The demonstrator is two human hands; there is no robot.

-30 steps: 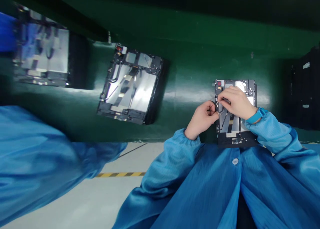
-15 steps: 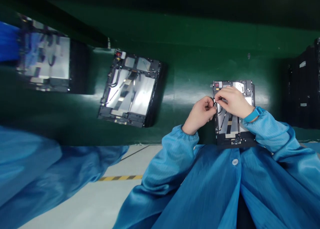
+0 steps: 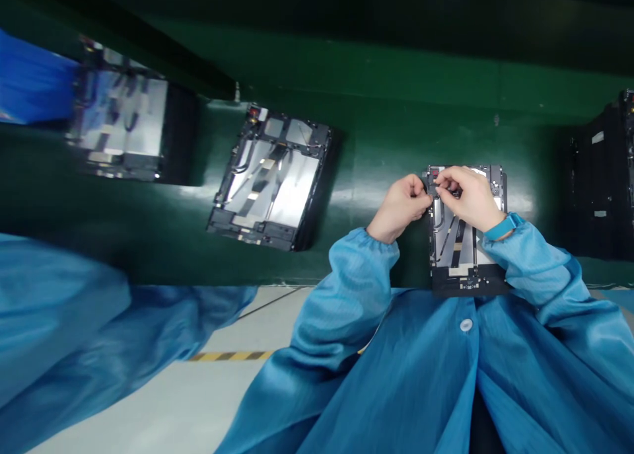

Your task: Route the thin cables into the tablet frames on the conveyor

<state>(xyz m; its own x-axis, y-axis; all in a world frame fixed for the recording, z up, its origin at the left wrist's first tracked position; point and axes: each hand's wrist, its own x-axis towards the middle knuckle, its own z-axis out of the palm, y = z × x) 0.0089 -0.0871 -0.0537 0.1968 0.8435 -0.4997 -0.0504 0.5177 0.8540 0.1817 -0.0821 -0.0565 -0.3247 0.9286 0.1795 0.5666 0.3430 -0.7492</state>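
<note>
An opened device (image 3: 468, 242) with silver panels, dark strips and a black frame lies at the table's front edge, right of centre. My left hand (image 3: 402, 204) is at its upper left edge, thumb and fingertips pinched together. Over the upper part of the device is my right hand (image 3: 469, 195), its thumb and forefinger curled close together near the upper left corner. Whatever either pinch holds is too small to make out. A blue band circles my right wrist. My right hand hides part of the device's top.
A stack of similar devices (image 3: 272, 180) stands left of centre, another (image 3: 123, 120) farther left beside blue material (image 3: 34, 77). Dark units (image 3: 601, 176) stand at the right edge on the green table (image 3: 376, 137). A person's blue sleeve (image 3: 59, 322) shows at lower left.
The view has shifted, so the stacks on the left appear farther right. My right hand's fingers have moved slightly up and right, a little away from my left fingertips.
</note>
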